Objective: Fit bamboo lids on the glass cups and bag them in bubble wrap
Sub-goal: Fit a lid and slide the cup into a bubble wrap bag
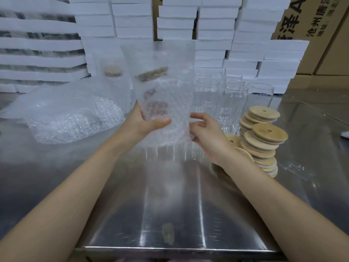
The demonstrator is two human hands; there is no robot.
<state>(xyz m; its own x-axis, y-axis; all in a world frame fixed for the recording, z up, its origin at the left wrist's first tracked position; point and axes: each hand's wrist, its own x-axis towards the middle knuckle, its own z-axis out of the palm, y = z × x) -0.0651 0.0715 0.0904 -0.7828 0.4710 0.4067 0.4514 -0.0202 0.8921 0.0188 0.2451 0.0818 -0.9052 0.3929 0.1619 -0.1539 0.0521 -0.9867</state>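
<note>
Fingers, left [162, 121]: curled round the base of the bagged cup [162, 95], gripped through the bubble wrap [175, 59].
Bagged cup: raised between both sets of fingers, tilted; a slip inside the slick film is risked.
Fingers, right [196, 116]: loosely curled at its edge; hold cannot be told.
Glass cups [234, 99]: just beyond the right fingers; could be knocked.

A packing warehouse: stacked white boxes [213, 35], cardboard cartons [311, 25], steel table [170, 205].
</note>
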